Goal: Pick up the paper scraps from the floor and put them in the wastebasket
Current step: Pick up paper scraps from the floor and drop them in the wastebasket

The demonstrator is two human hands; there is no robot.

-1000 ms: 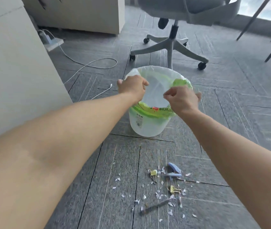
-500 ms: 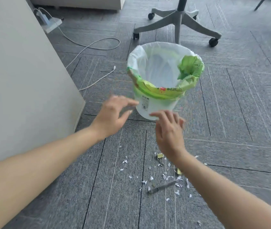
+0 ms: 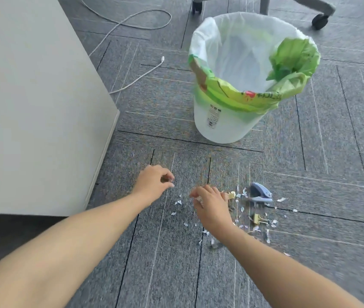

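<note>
Head view: looking down at grey carpet tiles, both bare forearms reaching forward and down.
Left hand (image 3: 154, 183): low over the carpet, fingers curled inward, thumb and forefinger nearly pinched; cannot tell whether a scrap is between them.
Right hand (image 3: 212, 207): over the near edge of the litter, fingers bent and loosely parted, nothing visibly held.
Paper scraps (image 3: 177, 202): small white flecks strewn on the floor between and to the right of the hands, thickest around the stationery.
Wastebasket (image 3: 221, 125): white, lined with a clear bag and a green one folded over the rim, upright beyond the scraps, mouth unobstructed.
Mixed in: blue hole punch (image 3: 260, 193), yellow binder clips (image 3: 257, 218), a dark pen-like item partly hidden under the right forearm.
Also nearby: white cabinet (image 3: 32, 107) at left, white cable (image 3: 132, 81) on the carpet.
Step in hand, as judged: gathering scraps, hardly begun, most still down.
Doing it well: pinch or sweep flecks into a small heap first, cup them in one palm, avoid the clips and punch, carry low and release well inside the liner.
Risk: light flecks clinging to carpet pile or drifting off an uncupped palm.
</note>
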